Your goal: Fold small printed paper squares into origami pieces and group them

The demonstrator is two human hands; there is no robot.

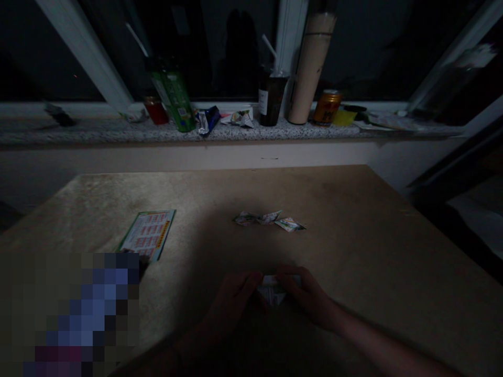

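Low in the middle of the table (346, 251), a printed sheet of paper (273, 294) folded to a downward point is held between both hands. My left hand (237, 293) pinches its left corner with thumb and fingers. On the other side my right hand (304, 290) grips the right part, its fingers lying over the top edge. Beyond the hands, several small folded paper pieces (270, 217) lie close together in a row. Deep shadow hides the lower edge of the paper and parts of the fingers.
A printed card (147, 233) lies at the left, beside a blurred-out patch. Along the granite sill (236, 135) stand a green carton (175, 97), a dark cup with a straw (272, 99), a tall beige bottle (312, 68) and an orange can (327, 108). Crumpled wrappers (207, 119) lie there too.
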